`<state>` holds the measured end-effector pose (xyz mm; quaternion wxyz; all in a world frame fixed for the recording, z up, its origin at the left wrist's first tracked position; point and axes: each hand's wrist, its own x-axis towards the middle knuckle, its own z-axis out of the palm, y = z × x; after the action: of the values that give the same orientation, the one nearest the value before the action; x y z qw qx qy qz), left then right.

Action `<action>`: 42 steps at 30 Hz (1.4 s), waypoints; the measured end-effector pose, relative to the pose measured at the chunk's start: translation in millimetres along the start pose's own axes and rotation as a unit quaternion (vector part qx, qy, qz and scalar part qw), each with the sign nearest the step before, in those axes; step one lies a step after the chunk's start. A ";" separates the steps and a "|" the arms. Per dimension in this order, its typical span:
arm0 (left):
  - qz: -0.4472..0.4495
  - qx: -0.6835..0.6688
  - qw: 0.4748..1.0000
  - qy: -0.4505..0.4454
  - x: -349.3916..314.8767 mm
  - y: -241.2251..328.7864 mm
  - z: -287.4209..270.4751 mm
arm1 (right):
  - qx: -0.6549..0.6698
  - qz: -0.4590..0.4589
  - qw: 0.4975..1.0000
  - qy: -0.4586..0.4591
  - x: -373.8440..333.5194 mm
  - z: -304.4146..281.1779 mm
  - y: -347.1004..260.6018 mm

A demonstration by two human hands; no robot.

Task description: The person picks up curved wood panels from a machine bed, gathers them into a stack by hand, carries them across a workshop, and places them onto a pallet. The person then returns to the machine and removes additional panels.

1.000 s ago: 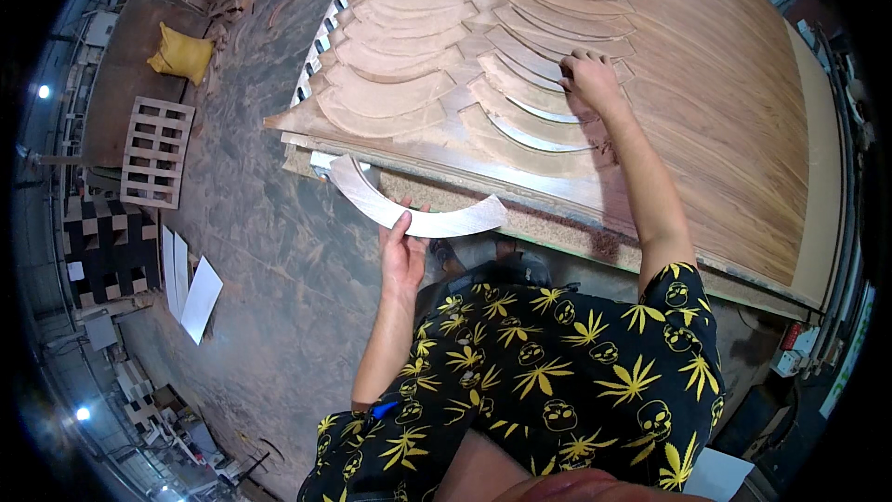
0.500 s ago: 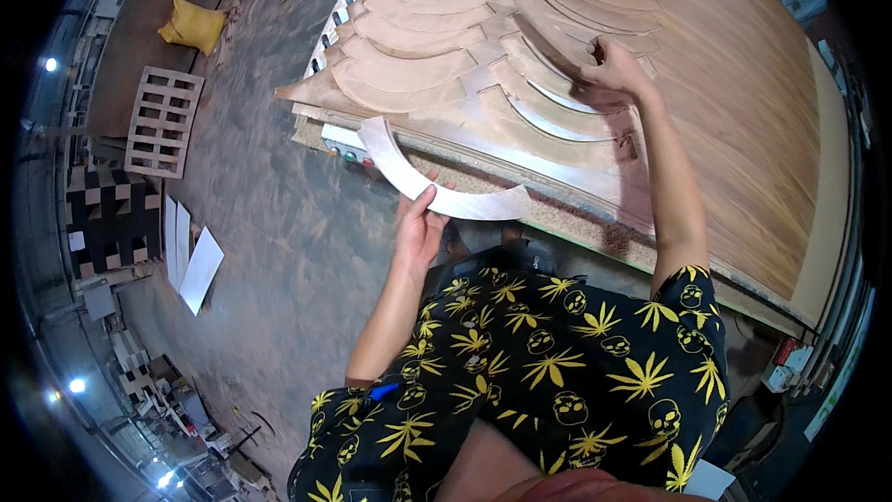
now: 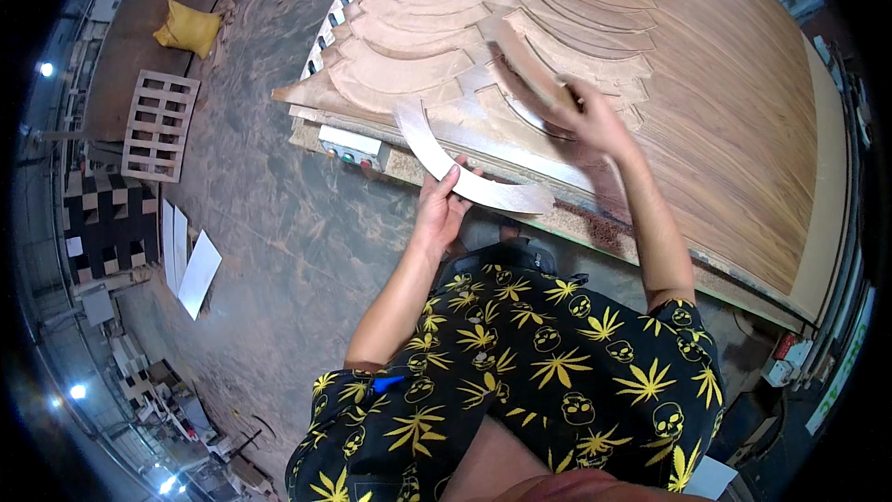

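My left hand [image 3: 442,208] is closed on a curved panel piece [image 3: 483,188], pale and shiny on top, held at its middle just off the table's near edge. The thumb lies on top and the fingers are beneath. My right hand [image 3: 596,121] grips the near end of a second curved panel piece [image 3: 528,70], brown and dusty, tilted above the cut sheet; motion blurs this hand a little. Below them, the wood-grain sheet [image 3: 734,130] bears rows of arc-shaped cuts coated in sawdust. Beneath the right hand, part of the sheet is hidden.
A control box with coloured buttons [image 3: 351,151] sits at the table's near left corner. On the dusty floor to the left are white panels [image 3: 198,274], a slotted wooden frame [image 3: 160,125] and a yellow sack [image 3: 189,28]. Another box with a red part [image 3: 788,358] is at the right.
My right hand has come nearer and slightly left, carrying the brown curved piece with it. My left hand has shifted right and a little away from me with the pale piece.
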<state>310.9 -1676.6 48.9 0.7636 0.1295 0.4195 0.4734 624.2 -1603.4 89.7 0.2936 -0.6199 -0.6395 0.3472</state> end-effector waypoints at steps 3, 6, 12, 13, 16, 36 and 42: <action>-0.008 0.007 1.000 0.000 6.7 -4.6 4.3 | -0.017 -0.012 0.998 -0.060 -25.8 30.2 -38.0; -0.018 0.015 1.000 -0.015 11.9 -7.8 6.4 | -0.025 -0.073 0.996 -0.044 -43.8 52.1 -55.2; 0.006 -0.006 0.997 -0.077 15.3 -13.1 8.5 | -0.036 -0.125 0.991 -0.038 -59.6 63.6 -79.2; 0.008 -0.004 0.996 -0.085 16.1 -13.2 9.3 | -0.036 -0.121 0.991 -0.045 -60.6 64.3 -81.3; 0.022 0.001 0.995 -0.099 15.6 -13.8 11.9 | -0.037 -0.115 0.992 -0.046 -64.6 70.0 -79.7; 0.052 -0.021 0.995 -0.086 22.2 -12.2 26.3 | -0.115 -0.112 0.987 -0.009 -69.6 90.0 -90.9; 0.045 0.019 0.995 -0.085 21.1 -9.1 35.5 | -0.128 -0.100 0.987 0.002 -68.7 88.7 -94.8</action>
<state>347.8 -1656.7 54.4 0.7715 0.2027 0.3561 0.4868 500.9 -1678.1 118.1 0.2466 -0.5857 -0.7369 0.2304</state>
